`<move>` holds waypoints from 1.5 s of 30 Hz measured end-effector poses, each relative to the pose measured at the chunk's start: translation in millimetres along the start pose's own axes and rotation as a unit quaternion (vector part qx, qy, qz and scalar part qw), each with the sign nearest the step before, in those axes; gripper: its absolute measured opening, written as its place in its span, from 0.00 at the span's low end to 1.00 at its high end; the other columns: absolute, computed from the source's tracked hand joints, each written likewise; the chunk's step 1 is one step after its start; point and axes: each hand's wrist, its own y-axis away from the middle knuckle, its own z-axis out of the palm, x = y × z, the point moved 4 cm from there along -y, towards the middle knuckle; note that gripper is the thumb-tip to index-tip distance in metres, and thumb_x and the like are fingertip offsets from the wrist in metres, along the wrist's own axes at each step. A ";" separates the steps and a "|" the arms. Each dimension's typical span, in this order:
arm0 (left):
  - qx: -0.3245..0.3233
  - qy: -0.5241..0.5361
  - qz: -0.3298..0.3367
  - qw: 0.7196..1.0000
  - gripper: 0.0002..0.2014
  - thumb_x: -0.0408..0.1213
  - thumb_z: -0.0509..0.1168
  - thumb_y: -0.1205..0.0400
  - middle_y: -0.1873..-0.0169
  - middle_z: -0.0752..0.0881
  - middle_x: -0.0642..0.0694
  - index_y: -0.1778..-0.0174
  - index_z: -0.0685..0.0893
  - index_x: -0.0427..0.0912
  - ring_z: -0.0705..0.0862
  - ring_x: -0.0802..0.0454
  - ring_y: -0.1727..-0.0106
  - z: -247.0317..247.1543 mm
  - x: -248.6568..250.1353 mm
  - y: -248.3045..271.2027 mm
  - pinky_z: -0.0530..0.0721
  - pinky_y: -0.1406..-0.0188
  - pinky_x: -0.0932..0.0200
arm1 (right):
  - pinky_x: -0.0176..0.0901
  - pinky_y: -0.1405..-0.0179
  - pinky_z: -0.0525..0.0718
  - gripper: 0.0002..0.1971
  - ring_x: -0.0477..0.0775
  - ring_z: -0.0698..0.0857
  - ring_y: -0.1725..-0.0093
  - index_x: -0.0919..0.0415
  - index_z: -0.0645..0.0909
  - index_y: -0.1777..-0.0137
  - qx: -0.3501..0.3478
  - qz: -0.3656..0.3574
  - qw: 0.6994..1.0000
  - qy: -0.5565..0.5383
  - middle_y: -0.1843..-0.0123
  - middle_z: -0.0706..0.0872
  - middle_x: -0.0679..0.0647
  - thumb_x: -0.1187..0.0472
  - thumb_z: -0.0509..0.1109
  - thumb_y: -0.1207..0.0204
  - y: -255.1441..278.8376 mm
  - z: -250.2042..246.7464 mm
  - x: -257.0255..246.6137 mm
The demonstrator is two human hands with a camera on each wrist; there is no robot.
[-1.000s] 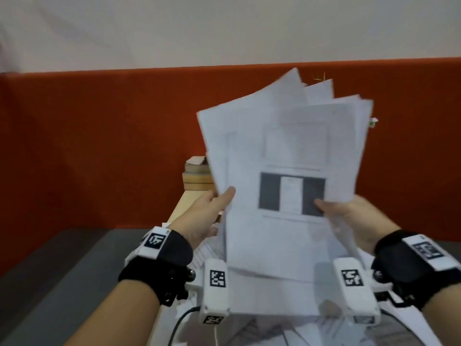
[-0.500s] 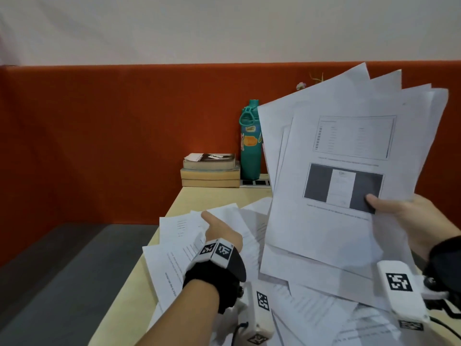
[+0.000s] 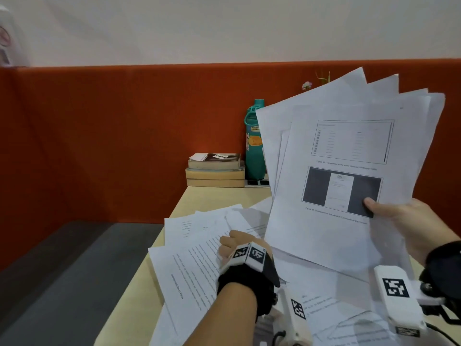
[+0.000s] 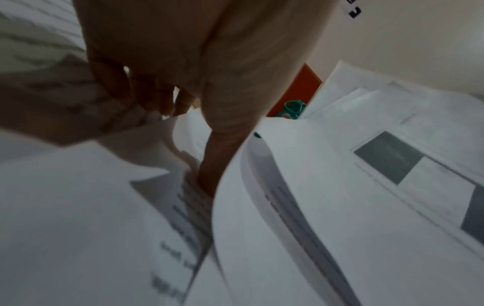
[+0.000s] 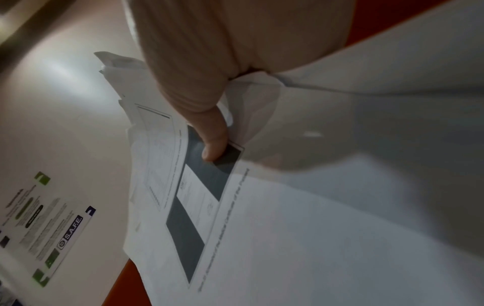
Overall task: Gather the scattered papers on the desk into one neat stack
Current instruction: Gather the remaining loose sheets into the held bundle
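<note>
- Counter [image 3: 204,198]: pale wood top, its far edge against an orange partition wall [image 3: 124,136]; a grey floor lies left of the counter.
- Loose sheets [image 3: 199,258]: printed white pages, overlapping and askew, spread over the near part of the counter, left of the raised bundle.
- Left hand [image 3: 235,244]: down on the loose sheets, knuckles up. The left wrist view shows the thumb pressed on a printed page [image 4: 183,207] and the fingers curled at the edge of the paper beside it; whether they truly grasp a sheet I cannot tell.
- Stack of books [image 3: 215,171]: three books lying flat at the far edge of the counter, left of the bottle.
- Teal water bottle [image 3: 254,143]: upright, just beside the books, partly hidden by the raised bundle.
- Bundle of papers [image 3: 349,171]: many sheets, fanned and uneven at the top corners, held upright above the counter, right of the loose sheets; the front page bears a table and a dark figure.
- Right hand [image 3: 409,221]: grasping the bundle at its right edge, thumb [image 5: 213,142] pressed on the dark figure.
</note>
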 end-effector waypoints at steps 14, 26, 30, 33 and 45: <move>-0.035 -0.273 0.128 0.953 0.19 0.49 0.74 0.29 0.56 0.90 0.44 0.50 0.84 0.39 0.89 0.45 0.57 -119.2 -7.3 -60.1 0.87 0.54 0.55 | 0.60 0.34 0.78 0.20 0.64 0.87 0.44 0.68 0.81 0.34 0.014 0.009 1.000 -0.009 0.44 0.89 0.61 0.71 0.71 0.27 5.9 -13.8 -2.8; -0.035 -0.263 0.152 0.952 0.22 0.38 0.74 0.26 0.48 0.86 0.43 0.39 0.77 0.38 0.86 0.44 0.48 -101.7 -30.5 -73.2 0.85 0.48 0.51 | 0.43 0.60 0.81 0.10 0.42 0.91 0.72 0.62 0.85 0.48 -0.010 0.000 1.000 0.016 0.69 0.92 0.45 0.71 0.72 0.27 4.1 0.0 -0.3; 0.009 -0.191 0.188 0.963 0.16 0.40 0.70 0.22 0.44 0.88 0.40 0.40 0.85 0.38 0.86 0.42 0.43 -149.5 -1.8 -47.8 0.82 0.51 0.55 | 0.44 0.59 0.82 0.15 0.50 0.90 0.66 0.64 0.83 0.40 0.012 0.007 1.000 0.024 0.60 0.91 0.53 0.72 0.71 0.27 4.9 1.8 2.6; 0.049 -0.019 0.251 0.967 0.11 0.34 0.69 0.21 0.55 0.92 0.40 0.45 0.86 0.34 0.90 0.45 0.55 -198.8 13.5 -22.7 0.83 0.60 0.59 | 0.49 0.48 0.82 0.17 0.60 0.86 0.53 0.66 0.80 0.36 0.045 0.019 0.998 0.049 0.48 0.88 0.61 0.72 0.71 0.25 5.3 2.8 4.4; -0.089 0.456 0.213 0.859 0.16 0.31 0.63 0.17 0.39 0.86 0.32 0.33 0.80 0.29 0.88 0.43 0.56 -155.4 22.2 -19.6 0.90 0.60 0.51 | 0.50 0.59 0.83 0.14 0.58 0.85 0.55 0.66 0.80 0.36 -0.035 0.010 0.998 0.049 0.48 0.87 0.61 0.68 0.68 0.22 16.2 52.4 -8.8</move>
